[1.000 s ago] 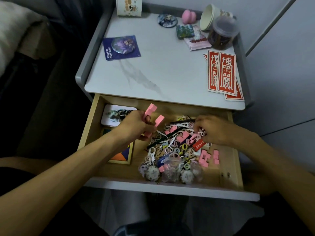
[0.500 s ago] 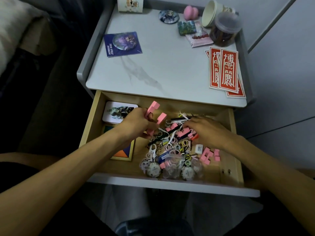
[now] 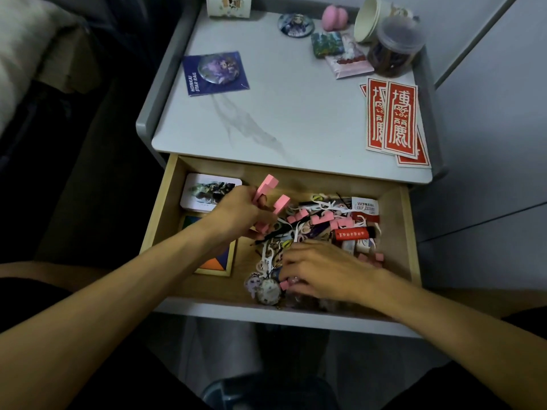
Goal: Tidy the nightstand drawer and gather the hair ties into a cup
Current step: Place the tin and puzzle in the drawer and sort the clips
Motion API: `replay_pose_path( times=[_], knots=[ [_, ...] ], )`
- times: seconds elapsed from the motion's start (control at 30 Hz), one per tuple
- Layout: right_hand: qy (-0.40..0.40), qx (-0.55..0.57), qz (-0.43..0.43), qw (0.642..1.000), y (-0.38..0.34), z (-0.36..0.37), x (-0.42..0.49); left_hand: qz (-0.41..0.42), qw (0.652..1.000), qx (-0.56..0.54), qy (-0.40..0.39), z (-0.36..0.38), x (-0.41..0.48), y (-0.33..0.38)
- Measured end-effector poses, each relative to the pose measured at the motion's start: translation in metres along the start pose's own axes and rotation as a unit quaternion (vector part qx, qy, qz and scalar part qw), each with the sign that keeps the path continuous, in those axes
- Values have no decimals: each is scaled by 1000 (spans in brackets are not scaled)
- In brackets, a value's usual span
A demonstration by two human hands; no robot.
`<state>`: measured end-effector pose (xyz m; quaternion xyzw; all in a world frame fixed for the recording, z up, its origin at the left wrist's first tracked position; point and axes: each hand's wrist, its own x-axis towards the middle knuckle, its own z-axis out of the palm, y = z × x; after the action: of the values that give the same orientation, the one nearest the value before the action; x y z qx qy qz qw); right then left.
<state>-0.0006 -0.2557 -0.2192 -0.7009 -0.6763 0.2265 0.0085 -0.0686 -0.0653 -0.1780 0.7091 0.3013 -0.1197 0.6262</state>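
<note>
The wooden drawer (image 3: 406, 232) stands pulled open under the nightstand top (image 3: 296, 108). Its right half holds a tangled heap of hair ties, clips and pink blocks (image 3: 322, 220). My left hand (image 3: 236, 214) hovers over the drawer's left-middle and grips several pink blocks (image 3: 266, 187) that stick up from its fingers. My right hand (image 3: 322, 273) lies lower in the heap near the drawer front, its fingertips pinching a small pink piece (image 3: 284, 284). A pale paper cup (image 3: 370, 19) lies tipped at the back right of the top.
In the drawer's left part lie a picture card box (image 3: 207, 192) and a tangram tray (image 3: 219, 266). On top are a lidded jar (image 3: 395, 50), red envelopes (image 3: 393, 119), a blue badge card (image 3: 214, 72), a round badge (image 3: 295, 24), a pink toy (image 3: 334, 16) and a printed cup (image 3: 229, 5).
My right hand has moved from the back right of the heap toward the drawer front and taken up a small pink piece. My left hand keeps holding the pink blocks in about the same place.
</note>
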Motion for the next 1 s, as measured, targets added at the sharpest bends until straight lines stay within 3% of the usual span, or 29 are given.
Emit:
replay_pose_path(
  times=[0.37,0.47,0.57,0.63,0.73,0.83,0.9,1.0],
  knots=[
    [-43,-155,25,987,-20,0,24,-44,997,46,33,-2,-4,-9],
    [-45,-145,36,988,-11,0,24,-57,997,31,37,-4,-6,-10],
    [-13,-9,101,995,1,-14,15,-49,998,-9,41,-10,-5,-9],
    [8,134,171,976,10,-27,10,-34,998,-38,31,-11,-6,-8],
    [98,314,226,917,26,-41,7,-8,997,-81,9,-10,-8,-7],
    [192,487,234,819,31,-51,5,7,992,-126,-16,-9,-11,-5],
    [228,510,240,794,30,-54,7,12,988,-152,-26,-9,-11,-4],
    [242,509,255,786,26,-54,11,24,985,-166,-30,-10,-12,-4]
  ],
)
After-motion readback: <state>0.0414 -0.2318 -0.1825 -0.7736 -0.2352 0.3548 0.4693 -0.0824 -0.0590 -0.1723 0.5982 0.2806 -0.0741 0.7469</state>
